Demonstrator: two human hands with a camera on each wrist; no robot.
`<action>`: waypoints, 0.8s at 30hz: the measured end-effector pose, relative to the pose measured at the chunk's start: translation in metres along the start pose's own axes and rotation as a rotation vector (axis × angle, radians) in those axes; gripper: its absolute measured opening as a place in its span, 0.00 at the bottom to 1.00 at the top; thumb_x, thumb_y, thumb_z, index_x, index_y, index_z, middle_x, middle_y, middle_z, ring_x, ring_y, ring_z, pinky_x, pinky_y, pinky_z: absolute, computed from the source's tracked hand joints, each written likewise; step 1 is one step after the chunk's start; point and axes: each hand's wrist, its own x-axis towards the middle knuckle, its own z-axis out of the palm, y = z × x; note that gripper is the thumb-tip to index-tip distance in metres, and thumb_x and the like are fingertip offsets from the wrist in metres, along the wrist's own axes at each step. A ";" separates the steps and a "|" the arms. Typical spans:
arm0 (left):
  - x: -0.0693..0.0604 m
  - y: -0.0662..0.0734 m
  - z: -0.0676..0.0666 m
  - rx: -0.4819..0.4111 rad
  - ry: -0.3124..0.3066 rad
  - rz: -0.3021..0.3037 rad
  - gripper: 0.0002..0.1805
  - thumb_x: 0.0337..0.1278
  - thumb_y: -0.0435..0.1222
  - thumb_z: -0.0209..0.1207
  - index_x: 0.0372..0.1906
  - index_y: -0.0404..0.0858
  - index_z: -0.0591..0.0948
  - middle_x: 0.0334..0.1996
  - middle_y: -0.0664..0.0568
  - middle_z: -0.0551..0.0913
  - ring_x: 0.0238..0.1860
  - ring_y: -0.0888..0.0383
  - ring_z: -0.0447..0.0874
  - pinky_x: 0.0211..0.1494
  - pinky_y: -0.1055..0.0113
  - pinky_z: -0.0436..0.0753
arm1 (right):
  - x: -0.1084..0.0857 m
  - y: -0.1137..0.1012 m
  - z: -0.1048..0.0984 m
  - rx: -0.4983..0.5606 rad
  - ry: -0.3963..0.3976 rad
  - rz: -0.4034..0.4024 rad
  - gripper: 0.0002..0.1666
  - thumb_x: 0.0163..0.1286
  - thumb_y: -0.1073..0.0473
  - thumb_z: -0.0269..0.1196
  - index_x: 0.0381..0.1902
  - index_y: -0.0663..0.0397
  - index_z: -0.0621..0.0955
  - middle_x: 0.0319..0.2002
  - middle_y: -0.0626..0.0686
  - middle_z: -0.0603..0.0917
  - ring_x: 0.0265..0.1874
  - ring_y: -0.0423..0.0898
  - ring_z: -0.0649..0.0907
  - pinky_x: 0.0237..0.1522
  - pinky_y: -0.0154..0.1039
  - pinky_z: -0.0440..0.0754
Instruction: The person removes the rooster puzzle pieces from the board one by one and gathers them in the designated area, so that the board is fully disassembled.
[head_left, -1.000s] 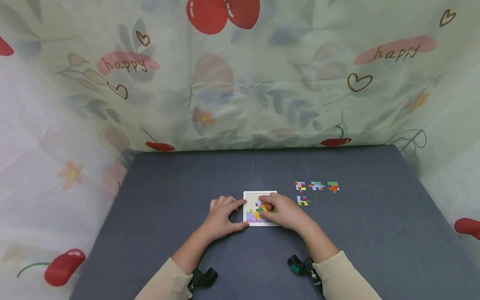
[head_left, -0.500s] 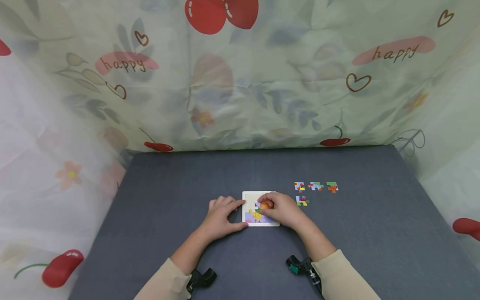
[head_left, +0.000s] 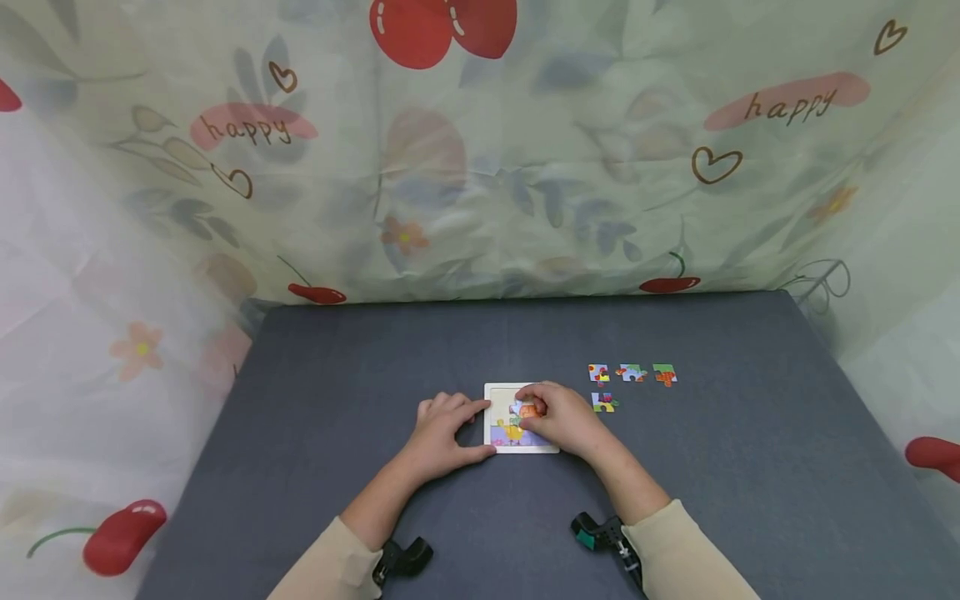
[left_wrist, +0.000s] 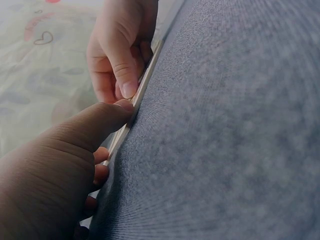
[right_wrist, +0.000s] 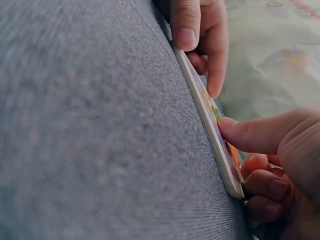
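Note:
A small square puzzle tray (head_left: 486,417) with a pale rim lies on the table, its lower rows filled with joined lilac and yellow pieces. My left hand (head_left: 444,437) touches its left side, thumb at the near corner and index finger farther up the rim; in the left wrist view that thumb (left_wrist: 112,115) presses the edge. Over the tray's right half, my right hand (head_left: 562,419) pinches a jigsaw piece (head_left: 529,411) with orange on it between thumb and fingers. The hand hides part of that piece. Seen from the right wrist, the right thumb (right_wrist: 245,134) lies over the picture surface.
Several loose jigsaw pieces (head_left: 632,372) lie to the right of the tray, in two rows. Dark grey cloth covers the table (head_left: 750,467). A printed curtain (head_left: 480,200) hangs along the back and sides.
The right hand's fingers have shifted slightly over the orange piece, which sits at a slightly different angle in the tray. The left hand keeps its place at the tray's edge.

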 end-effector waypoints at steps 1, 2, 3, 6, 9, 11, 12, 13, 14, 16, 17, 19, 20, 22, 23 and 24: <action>0.000 0.000 0.000 0.000 0.000 0.001 0.37 0.57 0.60 0.69 0.69 0.49 0.79 0.38 0.64 0.71 0.40 0.62 0.63 0.48 0.56 0.59 | 0.000 0.000 0.000 0.006 0.008 0.001 0.19 0.62 0.58 0.76 0.51 0.49 0.86 0.30 0.45 0.74 0.29 0.42 0.74 0.36 0.41 0.71; 0.000 0.000 0.000 0.000 0.000 0.001 0.37 0.57 0.60 0.69 0.69 0.49 0.79 0.38 0.64 0.71 0.39 0.62 0.63 0.48 0.56 0.59 | 0.000 0.001 0.001 0.012 0.017 0.000 0.20 0.62 0.58 0.77 0.51 0.48 0.86 0.32 0.44 0.75 0.31 0.42 0.75 0.37 0.41 0.73; 0.000 0.000 -0.001 -0.002 0.000 0.002 0.37 0.57 0.60 0.69 0.69 0.49 0.79 0.38 0.64 0.71 0.39 0.62 0.63 0.48 0.56 0.59 | 0.000 0.001 0.001 0.015 0.023 -0.002 0.20 0.61 0.58 0.77 0.51 0.48 0.86 0.34 0.44 0.76 0.33 0.41 0.76 0.39 0.41 0.74; 0.000 0.000 -0.001 -0.001 0.000 0.004 0.37 0.57 0.60 0.69 0.69 0.49 0.79 0.38 0.63 0.71 0.39 0.61 0.63 0.48 0.56 0.58 | 0.000 0.004 0.001 0.042 0.031 -0.015 0.21 0.59 0.60 0.78 0.51 0.47 0.86 0.38 0.43 0.78 0.38 0.42 0.78 0.43 0.43 0.76; -0.001 0.001 -0.001 0.004 0.000 0.005 0.38 0.57 0.60 0.69 0.70 0.49 0.78 0.38 0.63 0.71 0.40 0.61 0.64 0.48 0.56 0.59 | 0.000 0.007 0.000 0.070 0.018 -0.028 0.23 0.58 0.63 0.78 0.51 0.47 0.86 0.39 0.44 0.78 0.40 0.42 0.78 0.44 0.42 0.77; -0.001 0.000 -0.001 0.006 0.002 0.004 0.38 0.57 0.60 0.69 0.70 0.49 0.78 0.38 0.63 0.71 0.40 0.61 0.64 0.48 0.56 0.59 | 0.000 0.008 0.000 0.089 0.008 -0.037 0.23 0.58 0.64 0.78 0.52 0.47 0.86 0.39 0.44 0.78 0.40 0.43 0.78 0.44 0.42 0.77; -0.001 0.000 -0.001 0.006 0.004 0.003 0.37 0.57 0.59 0.69 0.69 0.49 0.79 0.38 0.64 0.71 0.40 0.62 0.64 0.48 0.56 0.59 | 0.000 0.009 0.000 0.096 0.005 -0.041 0.23 0.58 0.65 0.78 0.52 0.47 0.86 0.39 0.44 0.78 0.40 0.43 0.78 0.44 0.42 0.77; -0.001 0.001 0.000 0.006 0.005 0.003 0.37 0.57 0.59 0.69 0.69 0.49 0.79 0.38 0.64 0.71 0.40 0.61 0.64 0.48 0.56 0.59 | 0.000 0.009 -0.001 0.102 0.003 -0.045 0.23 0.58 0.65 0.78 0.52 0.47 0.86 0.39 0.44 0.78 0.41 0.43 0.78 0.44 0.42 0.77; -0.001 0.001 -0.001 0.004 0.005 0.003 0.37 0.57 0.59 0.69 0.69 0.49 0.79 0.38 0.64 0.71 0.40 0.61 0.64 0.48 0.56 0.59 | 0.000 0.010 -0.001 0.106 0.003 -0.048 0.23 0.58 0.65 0.78 0.52 0.47 0.86 0.40 0.44 0.78 0.41 0.43 0.78 0.44 0.42 0.77; -0.001 0.001 -0.001 0.002 0.007 0.002 0.37 0.57 0.59 0.69 0.69 0.49 0.79 0.38 0.64 0.71 0.40 0.61 0.64 0.48 0.56 0.59 | -0.001 0.010 -0.001 0.112 0.007 -0.053 0.23 0.58 0.65 0.77 0.52 0.47 0.86 0.40 0.44 0.79 0.42 0.43 0.79 0.46 0.44 0.77; -0.001 0.001 -0.001 0.004 0.007 0.001 0.37 0.57 0.59 0.69 0.69 0.49 0.79 0.38 0.64 0.71 0.40 0.62 0.64 0.48 0.56 0.59 | -0.001 0.009 -0.002 0.115 0.008 -0.053 0.23 0.58 0.65 0.77 0.52 0.47 0.86 0.41 0.44 0.79 0.42 0.43 0.79 0.47 0.44 0.77; -0.001 0.001 -0.001 0.005 0.005 0.000 0.37 0.57 0.60 0.69 0.69 0.49 0.79 0.38 0.64 0.72 0.40 0.62 0.64 0.48 0.56 0.59 | -0.001 0.009 -0.002 0.118 0.012 -0.052 0.22 0.59 0.65 0.77 0.52 0.48 0.86 0.41 0.44 0.79 0.43 0.43 0.79 0.47 0.45 0.77; 0.000 0.001 -0.001 0.005 0.005 0.000 0.37 0.57 0.60 0.69 0.69 0.49 0.79 0.38 0.64 0.72 0.40 0.62 0.64 0.48 0.56 0.59 | -0.001 0.009 -0.002 0.119 0.014 -0.051 0.22 0.59 0.65 0.77 0.52 0.48 0.86 0.41 0.44 0.80 0.43 0.43 0.80 0.47 0.45 0.77; 0.000 0.001 -0.001 0.005 0.003 -0.002 0.37 0.57 0.60 0.69 0.69 0.49 0.79 0.38 0.64 0.72 0.39 0.62 0.64 0.48 0.56 0.59 | -0.002 0.008 -0.002 0.125 0.018 -0.051 0.22 0.59 0.66 0.77 0.52 0.48 0.86 0.41 0.44 0.80 0.43 0.43 0.80 0.47 0.45 0.77; 0.000 0.001 -0.001 0.004 0.002 -0.002 0.37 0.57 0.60 0.69 0.69 0.49 0.79 0.38 0.64 0.72 0.39 0.62 0.64 0.48 0.56 0.59 | -0.002 0.008 -0.002 0.127 0.020 -0.053 0.22 0.59 0.66 0.76 0.52 0.49 0.86 0.41 0.44 0.80 0.43 0.43 0.80 0.47 0.45 0.77; 0.000 0.001 -0.001 0.002 0.001 -0.002 0.37 0.57 0.60 0.69 0.69 0.49 0.79 0.38 0.64 0.72 0.39 0.62 0.64 0.47 0.56 0.59 | -0.002 0.007 -0.002 0.126 0.023 -0.057 0.22 0.59 0.66 0.76 0.52 0.49 0.86 0.41 0.44 0.80 0.43 0.43 0.80 0.47 0.45 0.77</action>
